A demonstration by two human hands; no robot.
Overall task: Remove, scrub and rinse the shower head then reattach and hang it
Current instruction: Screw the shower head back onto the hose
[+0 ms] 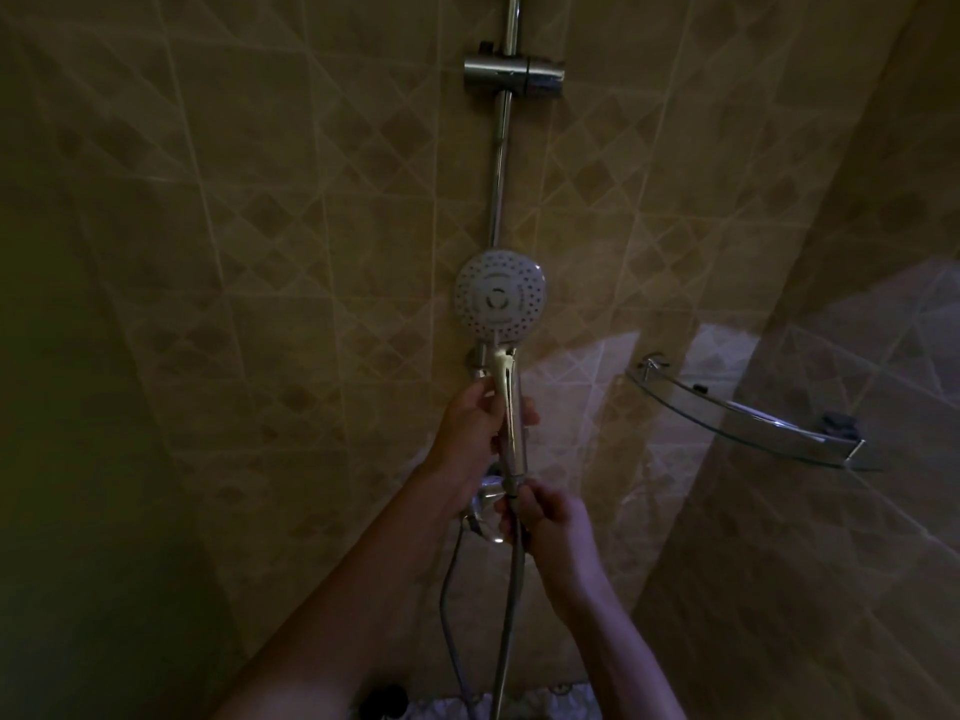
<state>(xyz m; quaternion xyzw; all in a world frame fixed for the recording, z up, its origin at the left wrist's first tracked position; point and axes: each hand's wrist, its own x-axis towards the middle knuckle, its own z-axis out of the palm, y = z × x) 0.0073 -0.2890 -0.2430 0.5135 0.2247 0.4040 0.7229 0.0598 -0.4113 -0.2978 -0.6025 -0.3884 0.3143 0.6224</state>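
The round chrome shower head faces me, its handle running down in front of the wall rail. My left hand is wrapped around the middle of the handle. My right hand pinches the nut where the metal hose meets the bottom of the handle. The hose loops down toward the floor. The empty slider holder sits high up on the rail. The room is dim.
A chrome mixer valve sticks out of the tiled wall right behind my hands. A curved glass corner shelf hangs to the right at hand height. Dark items lie near the floor at the bottom edge.
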